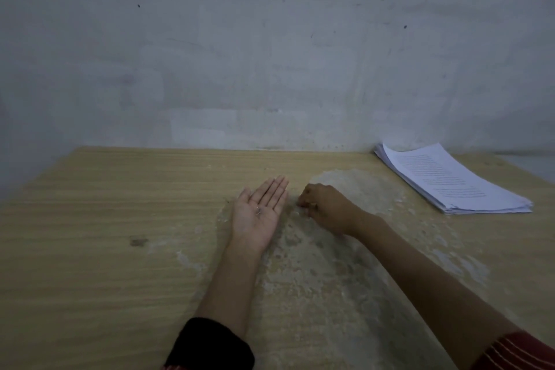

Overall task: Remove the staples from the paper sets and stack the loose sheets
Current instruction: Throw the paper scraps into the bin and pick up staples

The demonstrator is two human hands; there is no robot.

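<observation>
Fingers (pixel 274 189) straight, left hand (pixel 255 224) carries a staple (pixel 258 212); right hand (pixel 324 207) curled

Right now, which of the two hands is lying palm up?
The left hand, flat with straight fingers and a small staple on its palm. The right hand is knuckles up, fingers curled down at the table.

left hand (pixel 259 213) palm-up flat, right hand (pixel 322 204) curled
</observation>
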